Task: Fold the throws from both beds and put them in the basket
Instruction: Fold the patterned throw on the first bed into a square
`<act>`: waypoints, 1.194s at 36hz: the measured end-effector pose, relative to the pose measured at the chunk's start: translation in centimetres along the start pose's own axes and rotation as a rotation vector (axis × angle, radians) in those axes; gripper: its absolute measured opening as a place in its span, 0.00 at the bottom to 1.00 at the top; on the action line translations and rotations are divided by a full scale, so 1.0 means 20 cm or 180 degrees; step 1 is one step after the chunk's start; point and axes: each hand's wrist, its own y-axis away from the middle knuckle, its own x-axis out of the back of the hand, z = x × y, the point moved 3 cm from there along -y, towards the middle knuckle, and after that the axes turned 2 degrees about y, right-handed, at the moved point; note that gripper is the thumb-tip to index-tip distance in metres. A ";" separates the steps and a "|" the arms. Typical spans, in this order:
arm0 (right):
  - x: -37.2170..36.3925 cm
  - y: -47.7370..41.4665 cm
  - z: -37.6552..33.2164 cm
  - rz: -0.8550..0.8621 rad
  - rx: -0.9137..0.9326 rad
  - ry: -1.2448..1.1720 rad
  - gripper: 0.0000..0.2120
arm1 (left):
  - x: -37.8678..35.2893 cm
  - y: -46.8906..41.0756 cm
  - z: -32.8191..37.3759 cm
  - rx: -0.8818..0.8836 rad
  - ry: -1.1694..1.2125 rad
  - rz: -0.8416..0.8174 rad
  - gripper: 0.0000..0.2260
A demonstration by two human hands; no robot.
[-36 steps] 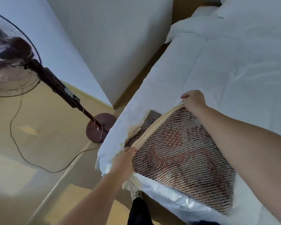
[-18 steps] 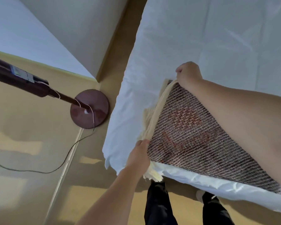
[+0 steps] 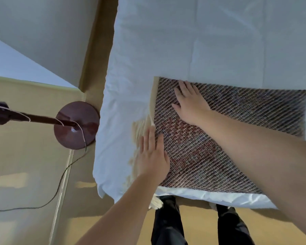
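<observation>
- Head view: folded throw [image 3: 228, 138] lay flat on the near corner of the bed [image 3: 201, 41], with its cream fringe [image 3: 140, 131] poking out at the left edge.
- Left hand [image 3: 153, 156] and right hand [image 3: 191, 105] pressed flat on it, fingers straight, gripping nothing; probably smoothing the fold.
- Basket wasn't in view.

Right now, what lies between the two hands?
Only a bare stretch of the woven throw; the left hand and right hand both lie flat on it, apart, in the head view.
</observation>
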 end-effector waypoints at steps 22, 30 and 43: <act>-0.34 0.57 1.40 0.0219 -0.0966 0.0173 0.38 | -0.56 -0.26 1.10 -0.0740 -0.0419 -0.0614 0.31; -0.42 0.74 1.61 0.0360 -0.0930 -0.0117 0.36 | -0.73 -0.20 1.51 -0.1256 -0.0446 -0.0788 0.31; -0.55 0.96 1.59 0.0290 -0.0636 -0.0678 0.35 | -1.06 0.24 1.77 -0.2314 -0.0602 -0.1364 0.28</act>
